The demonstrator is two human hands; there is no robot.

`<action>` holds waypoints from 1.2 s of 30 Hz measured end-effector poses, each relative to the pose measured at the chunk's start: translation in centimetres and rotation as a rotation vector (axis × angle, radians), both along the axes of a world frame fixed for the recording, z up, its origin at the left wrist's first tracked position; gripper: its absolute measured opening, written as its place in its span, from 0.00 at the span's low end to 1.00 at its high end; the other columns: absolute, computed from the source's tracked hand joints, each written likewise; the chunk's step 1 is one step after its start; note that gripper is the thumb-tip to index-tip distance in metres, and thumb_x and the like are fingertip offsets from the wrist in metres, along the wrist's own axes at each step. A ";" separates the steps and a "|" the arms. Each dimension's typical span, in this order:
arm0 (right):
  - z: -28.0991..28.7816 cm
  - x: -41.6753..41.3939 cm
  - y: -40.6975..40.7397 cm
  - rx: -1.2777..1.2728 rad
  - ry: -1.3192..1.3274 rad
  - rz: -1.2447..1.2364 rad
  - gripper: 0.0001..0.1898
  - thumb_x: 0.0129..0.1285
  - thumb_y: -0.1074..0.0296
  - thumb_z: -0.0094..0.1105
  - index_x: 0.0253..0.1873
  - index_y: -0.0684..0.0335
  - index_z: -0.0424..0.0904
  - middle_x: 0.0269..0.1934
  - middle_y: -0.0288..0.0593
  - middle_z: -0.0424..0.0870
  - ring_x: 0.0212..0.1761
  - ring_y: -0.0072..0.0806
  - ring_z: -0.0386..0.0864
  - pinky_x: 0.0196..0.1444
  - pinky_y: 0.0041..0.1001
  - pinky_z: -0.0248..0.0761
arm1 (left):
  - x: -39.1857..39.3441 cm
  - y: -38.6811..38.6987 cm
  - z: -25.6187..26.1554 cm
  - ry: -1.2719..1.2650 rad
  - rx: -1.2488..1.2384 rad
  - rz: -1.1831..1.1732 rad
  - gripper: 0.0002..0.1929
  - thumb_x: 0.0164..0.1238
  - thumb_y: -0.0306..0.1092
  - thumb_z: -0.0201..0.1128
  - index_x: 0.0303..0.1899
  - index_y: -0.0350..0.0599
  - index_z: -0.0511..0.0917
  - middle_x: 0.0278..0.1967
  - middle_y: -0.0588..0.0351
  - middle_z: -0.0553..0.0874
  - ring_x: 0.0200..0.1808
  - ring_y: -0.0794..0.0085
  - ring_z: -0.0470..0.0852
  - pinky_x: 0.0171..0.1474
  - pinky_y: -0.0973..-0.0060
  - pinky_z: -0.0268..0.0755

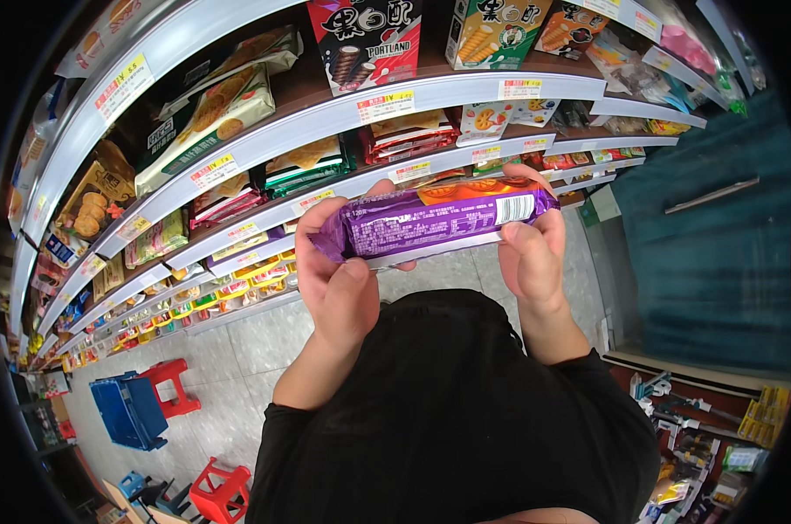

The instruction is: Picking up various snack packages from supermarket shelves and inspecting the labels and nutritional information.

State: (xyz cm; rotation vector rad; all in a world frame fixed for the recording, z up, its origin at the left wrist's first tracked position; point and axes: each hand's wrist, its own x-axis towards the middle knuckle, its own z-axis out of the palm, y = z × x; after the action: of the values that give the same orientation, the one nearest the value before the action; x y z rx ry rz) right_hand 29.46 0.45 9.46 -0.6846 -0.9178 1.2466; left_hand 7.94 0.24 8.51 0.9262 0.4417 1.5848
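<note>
A long purple packet of biscuits [428, 226] is held level in front of my chest, its barcode and small print facing up. My left hand [340, 281] grips its crimped left end, with the thumb on the near edge and fingers behind. At the other end my right hand [533, 252] pinches it, the thumb just below the barcode. Orange biscuit pictures run along the packet's far edge. Beyond it, close to both hands, are the front edges of store shelves [461, 154] carrying price labels.
Shelves hold a red snack box [366, 46], a green-and-gold box [494, 33] and green-white biscuit packs [205, 124]. On the tiled floor stand a blue plastic crate [127, 411] and a red stool [220, 491]. A teal curtain [716, 262] hangs at right, above packaged goods [687, 458].
</note>
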 end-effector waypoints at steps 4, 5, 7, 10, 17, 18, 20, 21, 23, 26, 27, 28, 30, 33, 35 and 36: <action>0.2 -1.4 -0.8 0.002 -0.012 -0.019 0.33 0.57 0.81 0.59 0.70 0.68 0.65 0.58 0.48 0.78 0.59 0.30 0.78 0.64 0.31 0.71 | -1.5 -0.4 -0.4 -0.087 0.025 -0.099 0.31 0.68 0.31 0.61 0.69 0.41 0.58 0.68 0.23 0.69 0.64 0.45 0.79 0.49 0.56 0.86; 0.1 -1.7 -0.9 0.010 -0.019 -0.017 0.33 0.57 0.80 0.60 0.70 0.68 0.65 0.58 0.48 0.78 0.59 0.30 0.78 0.63 0.30 0.71 | -1.8 -0.5 -0.5 -0.095 0.024 -0.096 0.31 0.68 0.32 0.62 0.69 0.41 0.58 0.68 0.23 0.69 0.65 0.44 0.79 0.49 0.56 0.86; 0.1 -2.1 -1.3 0.018 -0.030 -0.017 0.33 0.57 0.80 0.60 0.70 0.68 0.65 0.58 0.47 0.78 0.59 0.29 0.78 0.62 0.30 0.72 | -2.3 -0.7 -0.4 -0.097 0.020 -0.098 0.32 0.68 0.33 0.63 0.69 0.41 0.58 0.68 0.23 0.69 0.65 0.44 0.79 0.48 0.57 0.87; 0.3 -2.8 -1.7 0.011 -0.046 -0.030 0.33 0.57 0.80 0.60 0.71 0.68 0.64 0.58 0.47 0.79 0.58 0.29 0.78 0.61 0.29 0.72 | -3.0 -1.0 -0.4 -0.097 0.020 -0.096 0.32 0.69 0.35 0.64 0.70 0.41 0.58 0.67 0.23 0.70 0.64 0.44 0.79 0.48 0.57 0.87; 0.8 -3.6 -2.4 0.015 -0.084 -0.027 0.34 0.57 0.81 0.60 0.71 0.68 0.64 0.59 0.46 0.78 0.58 0.28 0.78 0.60 0.28 0.72 | -3.7 -1.6 -0.6 -0.130 0.027 -0.096 0.33 0.69 0.35 0.65 0.70 0.41 0.59 0.67 0.23 0.70 0.61 0.45 0.82 0.48 0.58 0.88; 0.7 -3.7 -2.5 0.026 -0.096 -0.031 0.34 0.58 0.81 0.59 0.71 0.68 0.64 0.59 0.46 0.78 0.59 0.28 0.77 0.60 0.28 0.72 | -3.8 -1.7 -0.7 -0.131 0.026 -0.100 0.33 0.69 0.35 0.65 0.70 0.41 0.59 0.67 0.23 0.70 0.61 0.45 0.82 0.48 0.58 0.88; 0.9 -3.9 -2.7 0.027 -0.111 -0.043 0.34 0.58 0.81 0.60 0.71 0.68 0.64 0.59 0.46 0.77 0.59 0.28 0.77 0.61 0.28 0.72 | -3.8 -1.6 -0.9 -0.147 0.034 -0.106 0.33 0.69 0.36 0.65 0.70 0.41 0.59 0.66 0.22 0.71 0.60 0.46 0.82 0.47 0.58 0.88; 1.0 -4.0 -2.9 0.028 -0.126 -0.051 0.34 0.58 0.80 0.60 0.72 0.68 0.64 0.59 0.46 0.77 0.59 0.28 0.77 0.61 0.28 0.71 | -3.8 -1.6 -0.9 -0.150 0.033 -0.115 0.33 0.69 0.36 0.65 0.70 0.41 0.59 0.66 0.22 0.71 0.60 0.46 0.82 0.47 0.58 0.88; 1.0 -3.9 -3.1 0.020 -0.143 -0.070 0.34 0.59 0.80 0.60 0.72 0.68 0.63 0.59 0.46 0.77 0.59 0.28 0.77 0.62 0.29 0.71 | -3.7 -1.3 -1.0 -0.154 0.027 -0.126 0.33 0.70 0.38 0.66 0.70 0.41 0.59 0.66 0.22 0.70 0.60 0.46 0.83 0.47 0.59 0.89; 1.0 -3.2 -3.2 0.018 -0.178 -0.088 0.34 0.60 0.80 0.60 0.72 0.68 0.63 0.59 0.46 0.77 0.60 0.28 0.76 0.63 0.29 0.70 | -3.1 -1.0 -1.1 -0.157 0.009 -0.141 0.33 0.71 0.39 0.66 0.70 0.41 0.59 0.66 0.21 0.70 0.60 0.46 0.83 0.46 0.60 0.89; 0.9 -3.0 -3.4 0.021 -0.193 -0.088 0.34 0.60 0.80 0.61 0.73 0.68 0.63 0.59 0.46 0.77 0.60 0.27 0.76 0.63 0.29 0.70 | -2.9 -1.0 -1.2 -0.158 0.006 -0.144 0.33 0.71 0.39 0.66 0.70 0.41 0.59 0.66 0.21 0.70 0.60 0.46 0.83 0.46 0.60 0.89; 0.8 -2.8 -3.4 0.018 -0.193 -0.090 0.34 0.60 0.80 0.61 0.73 0.68 0.63 0.59 0.46 0.77 0.60 0.27 0.76 0.63 0.29 0.70 | -2.7 -1.0 -1.2 -0.159 0.004 -0.150 0.32 0.72 0.39 0.65 0.70 0.41 0.59 0.66 0.20 0.70 0.60 0.46 0.83 0.46 0.60 0.89; 0.5 -2.3 -3.3 0.028 -0.171 -0.112 0.34 0.60 0.80 0.61 0.73 0.69 0.62 0.60 0.46 0.76 0.60 0.27 0.76 0.63 0.30 0.70 | -2.3 -0.9 -1.3 -0.157 0.001 -0.158 0.32 0.72 0.40 0.65 0.70 0.41 0.59 0.66 0.20 0.70 0.60 0.46 0.83 0.46 0.60 0.89; 0.6 -1.6 -3.2 0.022 -0.173 -0.085 0.34 0.62 0.81 0.60 0.73 0.69 0.61 0.61 0.47 0.76 0.60 0.28 0.76 0.63 0.30 0.70 | -1.6 -0.4 -1.3 -0.137 0.002 -0.150 0.31 0.73 0.40 0.64 0.70 0.40 0.60 0.65 0.20 0.71 0.59 0.46 0.84 0.46 0.60 0.89; 1.0 -1.1 -3.4 0.017 -0.163 -0.089 0.34 0.62 0.81 0.60 0.74 0.69 0.60 0.61 0.48 0.75 0.61 0.28 0.75 0.64 0.31 0.69 | -0.9 0.2 -1.6 -0.135 -0.008 -0.171 0.30 0.75 0.42 0.62 0.69 0.39 0.60 0.65 0.20 0.71 0.59 0.46 0.83 0.46 0.60 0.89; 1.1 -0.8 -3.3 0.012 -0.153 -0.090 0.34 0.63 0.82 0.60 0.74 0.69 0.59 0.62 0.49 0.74 0.63 0.29 0.74 0.66 0.31 0.68 | -0.5 0.3 -1.6 -0.131 -0.008 -0.171 0.30 0.75 0.42 0.62 0.69 0.39 0.60 0.65 0.20 0.71 0.59 0.46 0.83 0.46 0.60 0.89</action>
State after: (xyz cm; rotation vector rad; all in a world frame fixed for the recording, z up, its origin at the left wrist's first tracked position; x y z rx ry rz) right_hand 28.64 -2.86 10.56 -0.8110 -1.0081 1.1197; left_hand 7.49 0.59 6.90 0.8261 0.2699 1.4761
